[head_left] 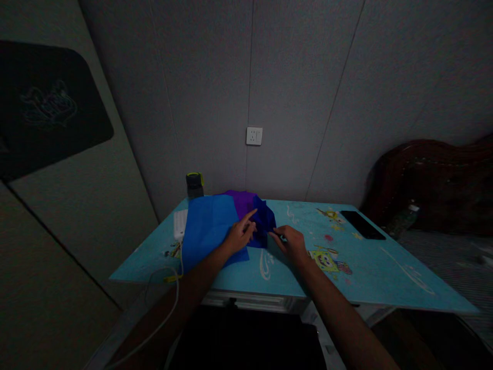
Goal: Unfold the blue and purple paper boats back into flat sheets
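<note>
Several sheets of coloured paper lie on the light blue cartoon-print table (385, 267): a large light blue sheet (206, 226), a purple sheet (242, 199) behind it, and a dark blue piece (265, 218) partly folded. My left hand (241, 234) rests on the sheets with the index finger pointing out onto the dark blue piece. My right hand (292, 241) pinches the lower right edge of the dark blue piece, fingers closed.
A black phone (362, 224) lies at the table's right back. A white power strip (179, 223) with a cable sits at the left edge, a dark cup (194, 185) behind it. A wall socket (254, 135) is above. A dark wooden headboard (435, 180) stands right.
</note>
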A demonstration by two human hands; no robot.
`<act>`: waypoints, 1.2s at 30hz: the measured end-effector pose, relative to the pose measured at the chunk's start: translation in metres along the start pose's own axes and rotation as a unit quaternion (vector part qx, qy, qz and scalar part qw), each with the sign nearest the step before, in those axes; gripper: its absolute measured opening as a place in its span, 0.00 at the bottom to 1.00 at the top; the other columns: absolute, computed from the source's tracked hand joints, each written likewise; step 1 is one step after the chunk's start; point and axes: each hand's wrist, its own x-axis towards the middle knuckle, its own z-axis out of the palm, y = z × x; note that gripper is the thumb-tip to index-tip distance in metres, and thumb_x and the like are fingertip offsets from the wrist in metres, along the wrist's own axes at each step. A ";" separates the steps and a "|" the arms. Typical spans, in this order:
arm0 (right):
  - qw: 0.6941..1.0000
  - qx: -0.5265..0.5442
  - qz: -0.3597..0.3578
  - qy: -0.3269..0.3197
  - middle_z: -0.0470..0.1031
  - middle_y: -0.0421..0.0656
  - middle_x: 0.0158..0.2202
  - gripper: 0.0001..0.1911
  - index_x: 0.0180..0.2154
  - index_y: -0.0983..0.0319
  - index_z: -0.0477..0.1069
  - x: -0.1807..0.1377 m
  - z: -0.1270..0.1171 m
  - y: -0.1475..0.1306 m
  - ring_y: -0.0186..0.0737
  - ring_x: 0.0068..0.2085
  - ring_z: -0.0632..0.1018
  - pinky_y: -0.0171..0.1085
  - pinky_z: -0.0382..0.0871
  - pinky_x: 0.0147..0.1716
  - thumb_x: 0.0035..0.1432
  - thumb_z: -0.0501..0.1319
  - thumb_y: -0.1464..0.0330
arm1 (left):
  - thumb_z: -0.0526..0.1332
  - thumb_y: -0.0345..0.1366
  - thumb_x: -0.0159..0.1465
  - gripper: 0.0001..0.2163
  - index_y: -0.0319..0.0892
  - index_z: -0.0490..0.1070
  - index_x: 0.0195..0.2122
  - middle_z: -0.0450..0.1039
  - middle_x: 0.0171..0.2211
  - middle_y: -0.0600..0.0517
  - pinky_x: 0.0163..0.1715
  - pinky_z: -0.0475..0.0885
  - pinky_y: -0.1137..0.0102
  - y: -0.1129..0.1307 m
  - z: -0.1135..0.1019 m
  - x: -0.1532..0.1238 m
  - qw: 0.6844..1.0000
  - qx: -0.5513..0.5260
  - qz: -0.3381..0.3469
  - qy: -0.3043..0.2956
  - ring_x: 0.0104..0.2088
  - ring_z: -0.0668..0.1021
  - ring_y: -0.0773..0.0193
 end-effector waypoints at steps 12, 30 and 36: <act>0.988 -0.004 -0.118 -0.097 0.78 0.45 0.33 0.11 0.45 0.60 0.73 0.002 0.002 -0.019 0.38 0.32 0.77 0.35 0.69 0.34 0.66 0.57 0.63 | 0.46 0.44 0.71 0.18 0.42 0.73 0.39 0.75 0.34 0.50 0.42 0.70 0.69 0.010 -0.002 0.000 0.989 0.136 0.053 0.002 0.37 0.77 0.62; 0.952 0.091 0.282 -0.080 0.74 0.42 0.23 0.18 0.32 0.64 0.74 0.005 0.010 -0.002 0.38 0.24 0.73 0.34 0.63 0.25 0.61 0.53 0.59 | 0.52 0.39 0.69 0.12 0.42 0.73 0.40 0.75 0.36 0.49 0.42 0.71 0.69 0.013 0.000 -0.005 0.971 0.198 0.107 -0.075 0.37 0.77 0.63; 0.948 0.135 0.268 -0.106 0.78 0.43 0.28 0.17 0.35 0.65 0.75 0.002 0.015 0.001 0.39 0.26 0.74 0.33 0.66 0.27 0.60 0.54 0.60 | 0.63 0.46 0.62 0.35 0.49 0.51 0.67 0.74 0.47 0.49 0.42 0.75 0.65 0.012 0.004 -0.005 0.982 0.186 0.033 -0.021 0.36 0.79 0.62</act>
